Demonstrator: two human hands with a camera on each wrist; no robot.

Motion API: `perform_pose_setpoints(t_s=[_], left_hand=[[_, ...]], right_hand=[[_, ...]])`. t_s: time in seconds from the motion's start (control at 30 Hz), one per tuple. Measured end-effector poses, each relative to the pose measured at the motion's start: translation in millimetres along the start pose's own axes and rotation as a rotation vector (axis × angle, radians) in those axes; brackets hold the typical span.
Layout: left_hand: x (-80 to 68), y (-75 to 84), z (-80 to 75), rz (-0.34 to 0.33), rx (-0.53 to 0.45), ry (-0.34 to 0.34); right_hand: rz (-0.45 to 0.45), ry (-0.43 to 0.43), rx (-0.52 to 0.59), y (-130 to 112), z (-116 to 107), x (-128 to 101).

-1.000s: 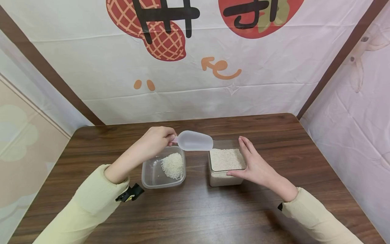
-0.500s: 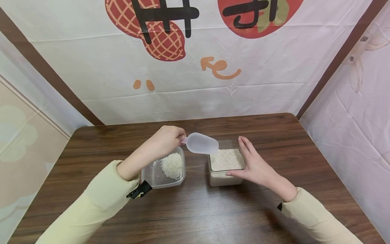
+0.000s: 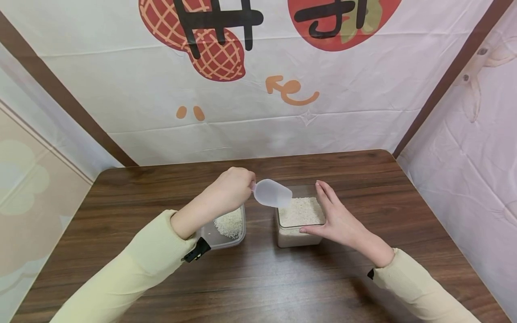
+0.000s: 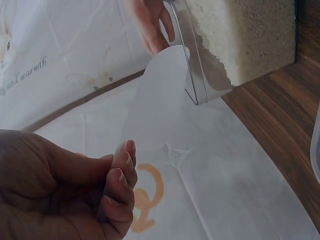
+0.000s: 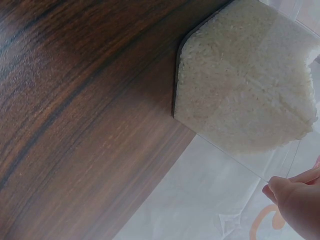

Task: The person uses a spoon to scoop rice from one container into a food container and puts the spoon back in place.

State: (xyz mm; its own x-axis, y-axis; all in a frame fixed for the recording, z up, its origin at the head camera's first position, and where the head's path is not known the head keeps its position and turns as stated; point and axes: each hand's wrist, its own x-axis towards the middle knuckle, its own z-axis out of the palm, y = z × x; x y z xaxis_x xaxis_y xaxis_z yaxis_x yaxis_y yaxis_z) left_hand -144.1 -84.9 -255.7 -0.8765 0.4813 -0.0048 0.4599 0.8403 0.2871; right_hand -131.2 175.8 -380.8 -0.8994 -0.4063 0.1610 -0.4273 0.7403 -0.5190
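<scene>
My left hand [image 3: 234, 190] pinches the slim pink handle of a translucent white scoop [image 3: 271, 194]. The scoop's tip points right and slightly down, over the left rim of a clear square container [image 3: 300, 241] nearly full of rice [image 3: 302, 211]. My right hand [image 3: 341, 222] grips that container across its right side, thumb at the front rim and fingers at the back. In the right wrist view, fingertips [image 5: 274, 187] meet a rim corner. Under my left forearm is a shallow clear plastic box [image 3: 226, 245] with a small heap of rice [image 3: 231, 224]; my arm hides its left part.
Both containers stand on a dark brown wooden table [image 3: 258, 287], with a gap between them. A white printed cloth [image 3: 258, 134] hangs behind the table's back edge, and more cloth hangs at both sides.
My left hand has moved right with the scoop, from above the shallow box to the rim of the fuller container, and the scoop's tip has dipped. My right hand has stayed put.
</scene>
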Motion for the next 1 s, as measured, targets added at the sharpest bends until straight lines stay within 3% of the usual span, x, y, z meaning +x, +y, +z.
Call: perform_pose_setpoints(t_s=[0.43, 0.7, 1.0], left_hand=[[6.3, 12.2, 6.5, 0.065, 0.077, 0.042], [10.1, 20.0, 10.2, 0.165, 0.183, 0.047], [16.7, 29.8, 15.8, 0.163, 0.197, 0.017]], right_hand=[[0.002, 0.001, 0.001, -1, 0, 0], [-0.004, 0.002, -0.004, 0, 0, 1], [-0.014, 0.005, -0.010, 0, 0, 2]])
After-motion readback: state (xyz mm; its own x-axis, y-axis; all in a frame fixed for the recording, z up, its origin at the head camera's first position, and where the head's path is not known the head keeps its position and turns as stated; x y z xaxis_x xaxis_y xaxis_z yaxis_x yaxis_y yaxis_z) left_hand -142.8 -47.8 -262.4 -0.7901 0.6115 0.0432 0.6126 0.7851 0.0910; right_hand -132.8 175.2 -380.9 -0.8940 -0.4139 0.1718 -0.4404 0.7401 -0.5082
